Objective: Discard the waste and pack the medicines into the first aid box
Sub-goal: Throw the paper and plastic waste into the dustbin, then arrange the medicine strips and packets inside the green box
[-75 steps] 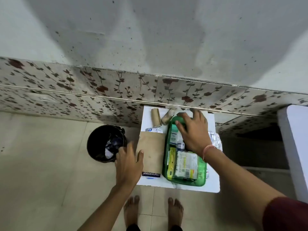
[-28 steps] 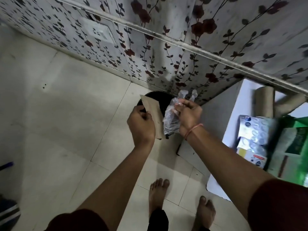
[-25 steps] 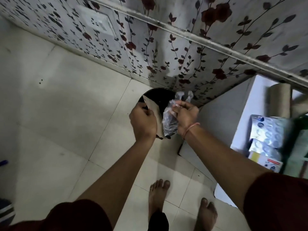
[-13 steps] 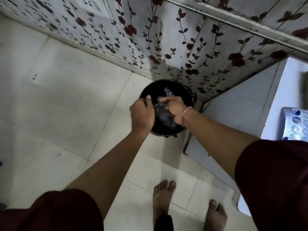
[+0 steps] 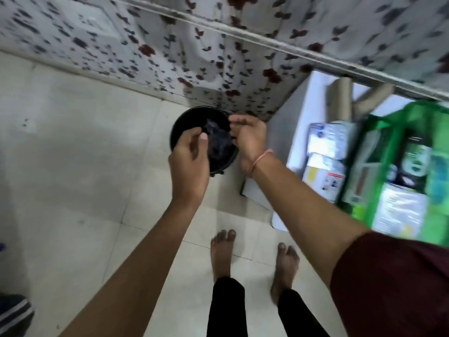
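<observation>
Hovering over the black bin (image 5: 194, 117) in the head view, just above centre frame, are two bare hands. The left hand (image 5: 188, 161) has its fingers loosely curled with nothing between them; the right hand (image 5: 247, 136), a pink thread at its wrist, is spread wide and empty too. One crumpled clear plastic wrapper (image 5: 217, 139) lies inside the bin, which stands on the tiled floor (image 5: 73, 154) against the flowered wall (image 5: 194, 57). At the right edge, one green first aid box (image 5: 388, 132) rests open on a white table (image 5: 313, 93), blurred packets showing in it. Just left of the box lie three flat medicine packs (image 5: 326, 147), stacked down the table's edge. Two cardboard tubes (image 5: 340, 98) sit at the table's far end near the wall. Two bare feet (image 5: 222, 251) stand at lower centre. The right forearm crosses the table's near corner, hiding part of it.
</observation>
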